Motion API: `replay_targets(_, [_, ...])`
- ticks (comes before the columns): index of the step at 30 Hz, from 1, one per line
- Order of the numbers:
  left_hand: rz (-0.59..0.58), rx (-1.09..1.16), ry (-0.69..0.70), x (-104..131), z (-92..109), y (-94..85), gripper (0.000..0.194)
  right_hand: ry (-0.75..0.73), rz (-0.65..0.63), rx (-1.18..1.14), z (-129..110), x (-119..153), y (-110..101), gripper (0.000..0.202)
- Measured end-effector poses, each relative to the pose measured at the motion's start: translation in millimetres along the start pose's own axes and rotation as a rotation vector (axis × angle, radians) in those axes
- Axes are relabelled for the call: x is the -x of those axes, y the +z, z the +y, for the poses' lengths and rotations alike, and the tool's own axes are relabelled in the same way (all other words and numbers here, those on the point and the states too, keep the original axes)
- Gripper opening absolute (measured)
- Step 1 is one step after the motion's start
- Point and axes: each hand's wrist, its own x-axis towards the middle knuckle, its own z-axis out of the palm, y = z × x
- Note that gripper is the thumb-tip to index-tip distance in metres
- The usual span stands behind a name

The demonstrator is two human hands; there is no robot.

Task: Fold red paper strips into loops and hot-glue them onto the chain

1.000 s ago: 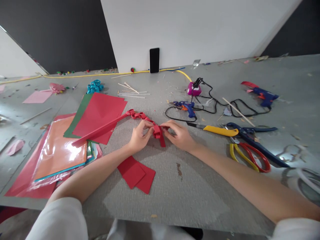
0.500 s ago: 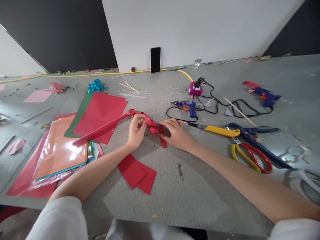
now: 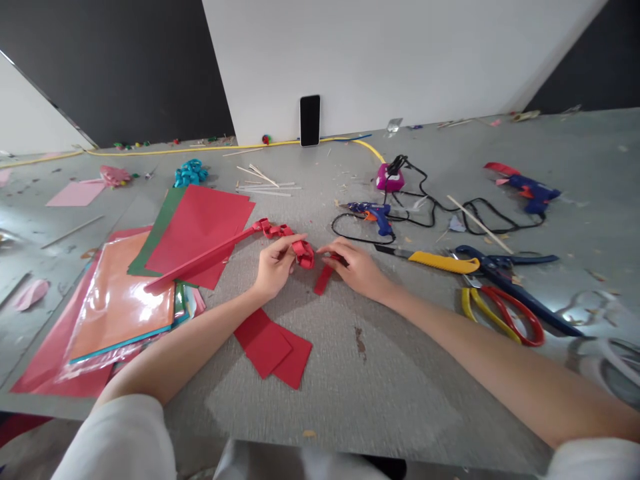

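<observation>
My left hand (image 3: 275, 265) is closed on a red paper chain (image 3: 303, 254) of small folded loops. The chain runs back past my fingers to a long flat red strip (image 3: 200, 257) lying over red sheets. My right hand (image 3: 356, 265), fingers pinched, holds a short red paper strip (image 3: 324, 278) that slants down toward the table. A small gap separates the strip from the chain's end. Two red paper rectangles (image 3: 275, 350) overlap on the table below my left hand.
On the left lie red sheets (image 3: 210, 220) and a plastic-sleeved orange pack (image 3: 115, 293). To the right are a blue glue gun (image 3: 375, 215) with black cord, a yellow-handled cutter (image 3: 445, 262), blue pliers (image 3: 520, 287) and red-and-yellow scissors (image 3: 520, 317). A phone (image 3: 310, 121) leans at the back.
My right hand has moved slightly away from the chain, and its red strip now slants to the lower left. My left hand's fingers have shifted on the chain, showing more of its loops.
</observation>
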Motion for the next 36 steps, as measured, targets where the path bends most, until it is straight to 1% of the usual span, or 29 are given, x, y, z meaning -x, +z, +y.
replay_targets(2, [-0.028, 0.016, -0.013, 1, 0, -0.3, 0.032, 0.025, 0.071, -0.067, -1, 0, -3, 0.021])
replay_targets(4, [-0.048, 0.025, -0.034, 1, 2, -0.8, 0.031, 0.083, 0.139, -0.183, 0, -1, -5, 0.022])
replay_targets(7, [-0.072, 0.027, -0.061, 1, 4, -1.6, 0.030, 0.203, 0.191, -0.380, 6, -2, -9, 0.026])
replay_targets(9, [-0.088, 0.026, -0.069, 1, 5, -1.4, 0.030, 0.258, 0.241, -0.487, 11, -3, -9, 0.027])
replay_targets(12, [-0.103, 0.005, -0.042, 1, 5, 0.1, 0.029, 0.273, 0.328, -0.626, 16, -5, -7, 0.024])
replay_targets(16, [-0.128, -0.033, 0.023, 1, 2, 1.9, 0.030, 0.269, 0.357, -0.732, 17, -6, -5, 0.022])
replay_targets(20, [-0.158, -0.076, 0.054, 2, 1, 1.8, 0.027, 0.256, 0.361, -0.766, 15, -5, -6, 0.022])
replay_targets(24, [-0.144, -0.092, 0.062, 3, 2, 1.4, 0.022, 0.222, 0.329, -0.732, 15, -3, -6, 0.019])
replay_targets(31, [-0.115, -0.106, 0.056, 3, 3, 2.4, 0.020, 0.159, 0.323, -0.677, 11, -1, -7, 0.014])
replay_targets(36, [-0.138, -0.159, 0.102, 3, 4, 1.9, 0.020, 0.121, 0.322, -0.636, 3, -1, -10, 0.014])
